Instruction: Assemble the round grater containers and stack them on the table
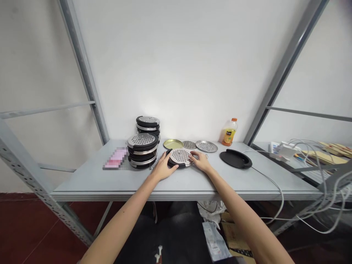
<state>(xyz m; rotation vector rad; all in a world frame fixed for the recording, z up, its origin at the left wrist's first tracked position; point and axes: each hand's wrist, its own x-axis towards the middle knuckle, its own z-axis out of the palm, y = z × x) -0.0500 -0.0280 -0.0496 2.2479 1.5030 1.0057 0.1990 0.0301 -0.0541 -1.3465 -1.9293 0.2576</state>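
In the middle of the table [192,184] lies a round black thing with a silver holey top [180,156]. The left hand [163,169] touches its left side, fingers spread. The right hand [201,161] has its fingers on the right edge; I cannot tell if they pinch. Two tall piles [142,149] stand on the left. A black dish [235,158] and a juice bottle [229,134] are on the right.

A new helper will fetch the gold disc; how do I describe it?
On the grey table, look to the right of the black-and-silver stacks, near the wall. There lies the gold disc, leftmost of three; the middle disc and right disc are silver.
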